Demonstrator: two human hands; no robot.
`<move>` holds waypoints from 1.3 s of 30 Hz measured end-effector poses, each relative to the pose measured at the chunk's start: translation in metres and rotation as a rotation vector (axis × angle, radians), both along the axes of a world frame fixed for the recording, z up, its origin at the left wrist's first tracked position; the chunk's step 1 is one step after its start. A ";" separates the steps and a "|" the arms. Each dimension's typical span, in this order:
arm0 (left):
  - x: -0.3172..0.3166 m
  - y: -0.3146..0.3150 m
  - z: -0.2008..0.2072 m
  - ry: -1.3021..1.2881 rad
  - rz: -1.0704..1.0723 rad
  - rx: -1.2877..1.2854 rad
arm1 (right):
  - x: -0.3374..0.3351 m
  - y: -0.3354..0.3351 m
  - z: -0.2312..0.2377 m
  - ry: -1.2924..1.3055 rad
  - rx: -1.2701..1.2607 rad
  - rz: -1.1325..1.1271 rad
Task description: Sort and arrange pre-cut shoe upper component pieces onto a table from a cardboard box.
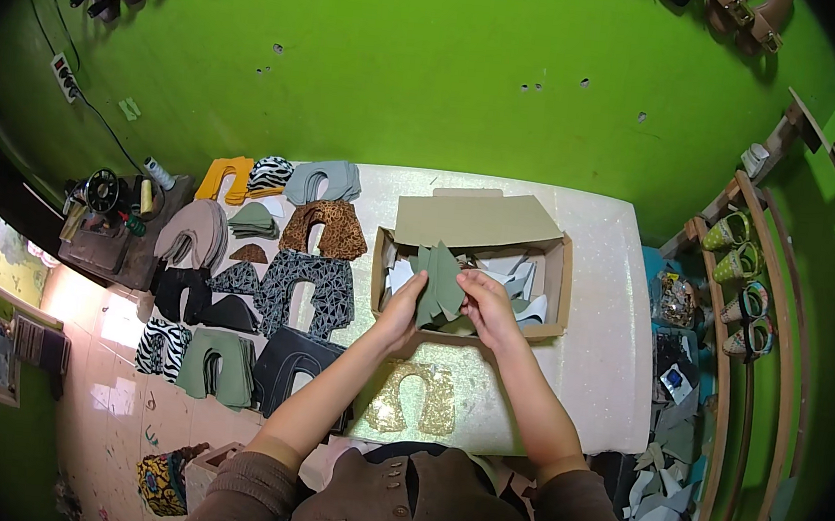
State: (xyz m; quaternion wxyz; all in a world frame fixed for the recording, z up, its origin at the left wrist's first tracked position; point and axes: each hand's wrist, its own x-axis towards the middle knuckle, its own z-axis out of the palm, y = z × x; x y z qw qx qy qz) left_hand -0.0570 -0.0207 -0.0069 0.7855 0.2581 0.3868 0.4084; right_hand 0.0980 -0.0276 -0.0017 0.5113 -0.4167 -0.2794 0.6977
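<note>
Two grips, left hand [403,305] and right hand [489,308], pinch green pieces [443,281] over the near side of the open cardboard box [563,290] on the worktop [610,299].

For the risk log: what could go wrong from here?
Loose green pieces held between the left hand and right hand could slip and mix with the scraps in the open box.

The left forearm, close to the black stack, might nudge its pieces out of line.
</note>
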 end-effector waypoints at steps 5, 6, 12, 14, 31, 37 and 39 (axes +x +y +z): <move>-0.001 0.002 -0.011 0.048 -0.015 -0.010 | -0.016 0.000 -0.014 -0.464 0.184 -0.101; 0.001 0.001 -0.010 0.117 -0.033 0.089 | -0.016 0.001 -0.022 -0.568 0.290 -0.149; -0.001 -0.005 -0.003 0.091 0.041 0.098 | -0.019 -0.003 -0.023 -0.594 0.208 -0.080; 0.000 -0.011 0.004 0.034 0.048 0.057 | -0.024 -0.010 -0.018 -0.542 0.149 0.006; -0.132 0.003 0.023 0.354 0.184 0.245 | -0.117 0.008 0.003 -0.298 0.149 0.273; -0.232 0.036 0.021 0.490 0.221 0.225 | -0.201 0.064 0.000 -0.344 0.290 0.253; -0.264 0.055 0.012 0.579 0.196 0.237 | -0.228 0.086 -0.006 -0.375 0.303 0.214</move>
